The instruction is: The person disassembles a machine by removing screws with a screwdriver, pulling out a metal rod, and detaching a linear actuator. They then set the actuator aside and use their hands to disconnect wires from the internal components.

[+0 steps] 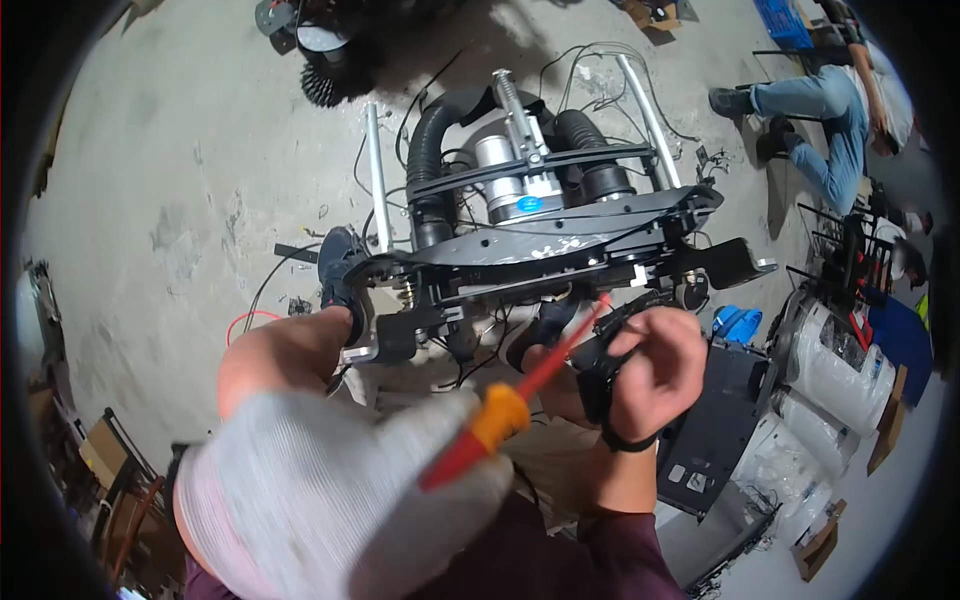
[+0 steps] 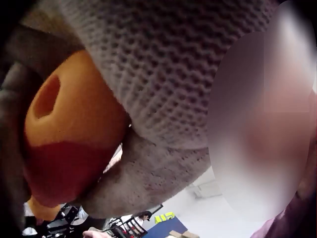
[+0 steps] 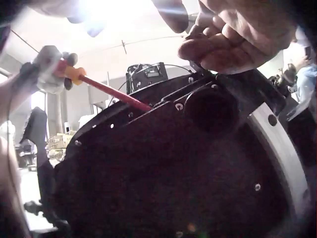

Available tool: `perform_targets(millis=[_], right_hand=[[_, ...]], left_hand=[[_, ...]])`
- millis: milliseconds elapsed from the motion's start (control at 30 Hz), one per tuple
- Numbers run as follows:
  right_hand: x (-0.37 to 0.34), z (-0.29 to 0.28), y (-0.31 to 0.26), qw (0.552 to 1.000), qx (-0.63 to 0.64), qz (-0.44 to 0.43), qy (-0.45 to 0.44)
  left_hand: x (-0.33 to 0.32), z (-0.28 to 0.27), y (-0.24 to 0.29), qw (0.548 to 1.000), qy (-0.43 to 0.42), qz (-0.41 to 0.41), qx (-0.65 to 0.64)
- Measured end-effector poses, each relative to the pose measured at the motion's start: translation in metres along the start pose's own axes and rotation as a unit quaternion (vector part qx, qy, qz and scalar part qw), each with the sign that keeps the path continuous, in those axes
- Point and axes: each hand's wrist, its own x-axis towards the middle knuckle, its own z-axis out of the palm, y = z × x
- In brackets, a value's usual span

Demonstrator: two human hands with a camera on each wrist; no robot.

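My left hand, in a pale knit glove, grips a screwdriver by its red and orange handle. Its red shaft points up and right in the head view. Seen from the right wrist, the shaft's end overlaps the edge of a dark panel. My bare right hand has loosely bent fingers close over that panel's edge, with nothing visible between them. Beyond both hands lies a machine assembly with a curved dark plate, a silver motor and black ribbed hoses.
Two metal tubes, one of them on the left, rise beside the assembly. Loose cables trail over the floor. A black panel and plastic-wrapped goods stand at right. A seated person's legs show at upper right.
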Motion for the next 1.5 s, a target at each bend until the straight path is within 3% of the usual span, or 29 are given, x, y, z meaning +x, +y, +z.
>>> perform_targets(millis=[33,67,133,167,300,367,400,433,467,500,533,600,667,767,800,867,900,933,1000,1067,1167,1200,1267,1400,1467,1500], right_hand=[[0.006,0.003,-0.01,0.992,-0.084,-0.074,-0.065],[0.009,0.008,-0.019,0.966,-0.166,-0.146,-0.131],[0.007,0.027,-0.034,0.975,-0.034,-0.133,-0.172],[0.016,0.023,-0.045,0.961,-0.088,-0.131,-0.227],[0.018,0.021,-0.062,0.968,-0.074,-0.076,-0.228],[0.015,0.005,-0.063,0.97,-0.117,-0.098,-0.189],[0.013,-0.001,-0.066,0.969,-0.158,-0.119,-0.146],[0.01,-0.002,-0.073,0.992,-0.093,-0.055,-0.066],[0.009,-0.002,-0.08,1.0,-0.025,0.006,0.014],[0.015,-0.009,-0.081,0.999,-0.023,0.002,0.037],[0.02,-0.019,-0.081,0.998,-0.018,-0.002,0.059],[0.027,-0.03,-0.088,0.994,0.082,0.049,0.046],[0.03,-0.035,-0.09,0.992,0.091,0.072,0.046],[0.036,-0.031,-0.091,0.987,0.094,0.113,0.07],[0.04,-0.028,-0.09,0.987,0.092,0.114,0.069],[0.047,-0.022,-0.088,0.986,0.081,0.097,0.105],[0.05,-0.028,-0.086,0.991,0.08,0.096,0.047],[0.053,-0.03,-0.085,0.991,0.075,0.11,0.026],[0.057,-0.027,-0.081,0.992,0.051,0.11,0.023],[0.062,-0.022,-0.08,0.993,0.017,0.114,0.019],[0.069,-0.018,-0.078,0.992,-0.051,0.116,-0.005],[0.071,-0.018,-0.079,0.989,-0.086,0.117,-0.028],[0.073,-0.02,-0.079,0.988,-0.083,0.123,-0.029],[0.067,-0.025,-0.081,0.983,-0.095,0.151,-0.04],[0.068,-0.014,-0.085,0.983,-0.053,0.173,0.003],[0.069,-0.015,-0.084,0.986,-0.05,0.158,-0.015]], left_hand=[[0.0,-0.001,-0.001,0.99,-0.011,0.142,-0.011],[0.004,-0.002,0.0,0.99,-0.014,0.137,-0.016],[0.006,-0.003,0.002,0.962,-0.213,0.15,0.078],[0.001,0.013,-0.01,0.957,-0.222,0.181,0.052],[0.014,0.002,-0.004,0.96,-0.155,0.234,0.014],[0.033,-0.029,-0.007,0.926,-0.29,0.242,0.011],[0.047,-0.032,-0.018,0.927,-0.286,0.242,0.01],[0.066,-0.033,-0.036,0.967,-0.15,0.179,-0.099],[0.091,-0.032,-0.058,0.973,-0.006,0.112,-0.204],[0.129,-0.019,-0.092,0.963,0.023,0.095,-0.253],[0.156,0.0,-0.126,0.961,-0.004,0.079,-0.265],[0.191,0.036,-0.164,0.938,-0.132,-0.063,-0.315],[0.207,0.076,-0.183,0.947,-0.162,-0.035,-0.274],[0.217,0.094,-0.158,0.926,-0.193,-0.013,-0.325],[0.221,0.094,-0.151,0.913,-0.237,-0.012,-0.332],[0.237,0.124,-0.155,0.917,-0.236,-0.004,-0.322],[0.231,0.104,-0.141,0.89,-0.292,-0.013,-0.35],[0.241,0.119,-0.146,0.86,-0.309,-0.042,-0.403],[0.242,0.126,-0.138,0.918,-0.278,-0.039,-0.28],[0.249,0.145,-0.143,0.909,-0.284,-0.036,-0.302],[0.247,0.13,-0.134,0.846,-0.346,-0.019,-0.405],[0.248,0.131,-0.134,0.845,-0.348,-0.02,-0.404],[0.255,0.131,-0.135,0.894,-0.317,-0.001,-0.317],[0.255,0.131,-0.139,0.892,-0.313,0.024,-0.325],[0.254,0.136,-0.138,0.88,-0.313,-0.011,-0.357],[0.253,0.137,-0.136,0.872,-0.306,-0.019,-0.381]])
